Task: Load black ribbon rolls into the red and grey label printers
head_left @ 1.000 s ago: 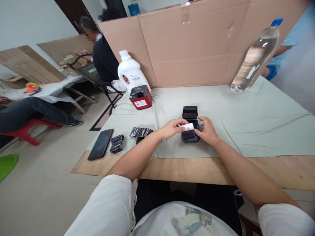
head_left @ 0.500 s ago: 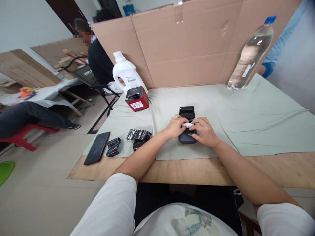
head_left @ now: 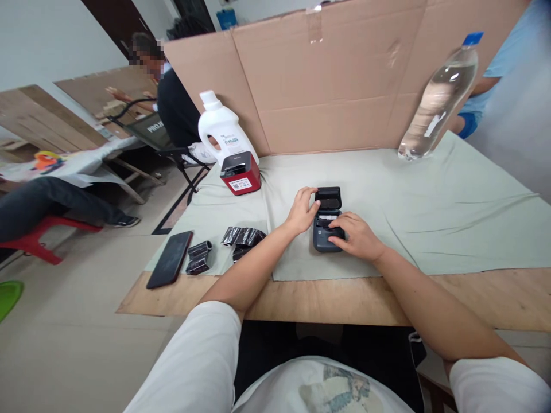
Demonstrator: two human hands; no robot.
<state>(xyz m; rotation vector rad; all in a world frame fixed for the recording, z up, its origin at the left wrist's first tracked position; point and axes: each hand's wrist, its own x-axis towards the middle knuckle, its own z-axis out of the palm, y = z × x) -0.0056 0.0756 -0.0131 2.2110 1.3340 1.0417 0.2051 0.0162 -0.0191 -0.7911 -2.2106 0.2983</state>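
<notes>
Left grip (head_left: pixel 302 213), hold unclear, and right grip (head_left: pixel 360 236), fingers parted, touch the black device (head_left: pixel 323 242) between them.

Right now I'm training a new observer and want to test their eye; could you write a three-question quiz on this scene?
1. True or false: the phone lies to the left of the dark device.
2. Which hand is nearer the device's raised lid? A) left hand B) right hand
3. Fill in: the clear bottle has a ____ cap.

Key: 1. True. 2. A. 3. Blue.
</notes>
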